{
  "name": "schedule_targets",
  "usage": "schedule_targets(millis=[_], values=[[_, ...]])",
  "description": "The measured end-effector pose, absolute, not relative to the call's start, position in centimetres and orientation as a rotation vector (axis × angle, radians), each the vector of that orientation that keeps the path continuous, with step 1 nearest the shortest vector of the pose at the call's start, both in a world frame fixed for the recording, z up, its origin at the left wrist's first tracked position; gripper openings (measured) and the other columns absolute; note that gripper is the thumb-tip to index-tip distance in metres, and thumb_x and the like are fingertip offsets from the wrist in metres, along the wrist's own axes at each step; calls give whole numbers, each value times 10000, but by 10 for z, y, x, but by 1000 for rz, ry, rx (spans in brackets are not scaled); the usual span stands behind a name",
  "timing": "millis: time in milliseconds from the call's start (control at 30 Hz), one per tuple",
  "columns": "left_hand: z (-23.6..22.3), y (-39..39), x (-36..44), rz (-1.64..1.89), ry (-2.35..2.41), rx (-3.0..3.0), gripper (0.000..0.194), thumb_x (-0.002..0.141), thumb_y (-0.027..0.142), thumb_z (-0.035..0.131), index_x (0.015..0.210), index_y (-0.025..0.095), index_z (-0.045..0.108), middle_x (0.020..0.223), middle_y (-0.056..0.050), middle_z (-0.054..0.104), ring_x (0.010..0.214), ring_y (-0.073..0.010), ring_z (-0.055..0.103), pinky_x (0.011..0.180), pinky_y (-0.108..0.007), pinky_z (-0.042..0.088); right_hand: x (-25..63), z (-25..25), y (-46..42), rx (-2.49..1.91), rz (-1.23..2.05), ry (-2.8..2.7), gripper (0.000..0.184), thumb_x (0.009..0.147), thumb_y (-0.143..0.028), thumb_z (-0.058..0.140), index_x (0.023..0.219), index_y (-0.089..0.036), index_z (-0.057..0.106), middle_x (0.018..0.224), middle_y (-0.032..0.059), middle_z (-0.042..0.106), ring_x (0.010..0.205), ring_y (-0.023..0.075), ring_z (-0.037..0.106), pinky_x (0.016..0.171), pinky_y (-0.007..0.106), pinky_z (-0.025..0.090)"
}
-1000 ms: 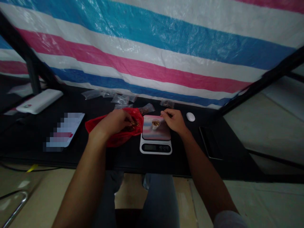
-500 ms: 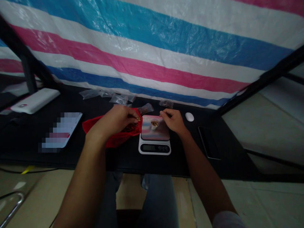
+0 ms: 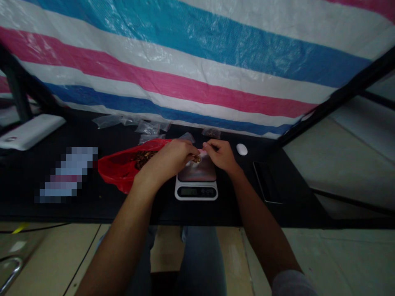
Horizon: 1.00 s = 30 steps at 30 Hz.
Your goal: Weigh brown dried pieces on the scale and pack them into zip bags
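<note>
A white kitchen scale [image 3: 196,193] with a shiny metal plate stands on the black table. On its plate is a small white cup [image 3: 195,163] with brown bits at the top, partly covered by my fingers. My left hand [image 3: 177,158] is over the cup, its fingertips pinched around small brown pieces. A red plastic bag [image 3: 117,170], its mouth spread, lies left of the scale with many dark brown pieces inside. My right hand [image 3: 220,154] is at the plate's far right edge, fingers curled and pinched; what they hold, if anything, is hidden.
Several clear zip bags [image 3: 148,127] lie along the back by the striped sheet [image 3: 191,82]. A small white oval object [image 3: 242,149] and a dark phone [image 3: 263,183] are at right. Left stand a white box-shaped device [image 3: 33,130] and a blurred-out flat item [image 3: 66,176].
My left hand has moved right from the red bag to the cup on the scale. More of the bag's contents now shows. My right hand has stayed beside the plate. The view has shifted slightly.
</note>
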<state>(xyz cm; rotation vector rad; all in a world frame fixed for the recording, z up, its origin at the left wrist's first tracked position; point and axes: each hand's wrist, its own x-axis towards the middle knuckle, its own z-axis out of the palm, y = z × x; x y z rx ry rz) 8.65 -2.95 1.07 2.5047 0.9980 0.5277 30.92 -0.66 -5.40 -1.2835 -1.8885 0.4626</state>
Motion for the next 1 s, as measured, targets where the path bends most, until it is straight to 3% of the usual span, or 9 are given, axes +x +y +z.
schedule_targets(millis=[367,600,733,900,1000], values=[[4,-29,92,681,833,2324,300,919,122,607,1132,226,791,1180,-38,793,1086,-208,718,1004,-312,524,308,-54,-7,-1256,497,-1893,347,943,-385,576,664,-191,647,601,-8,564,587,140,488,577,288,327],[12,-27,77,801,900,2326,283,914,148,598,1124,191,783,1136,-63,768,1011,-195,704,918,-295,538,307,-53,-8,-1243,493,-1879,353,947,-382,576,667,-186,667,605,-6,573,585,138,485,583,292,329],[5,-19,64,620,1098,2360,301,898,115,563,1095,176,783,1089,-64,782,963,-199,711,896,-293,539,307,-55,-7,-1265,481,-1887,364,947,-385,573,655,-185,660,610,3,592,590,141,497,581,290,333],[-7,-10,62,371,1220,2441,221,918,210,626,1047,167,800,1104,-100,788,1019,-262,719,957,-346,522,307,-54,-7,-1273,454,-1903,369,950,-389,572,654,-187,661,609,8,603,591,146,500,580,292,335],[-8,-10,66,319,1200,2422,199,936,197,602,949,180,800,1024,-83,797,952,-248,730,903,-325,525,307,-53,-7,-1266,462,-1894,369,948,-396,571,656,-189,657,609,7,600,591,147,499,580,292,339]])
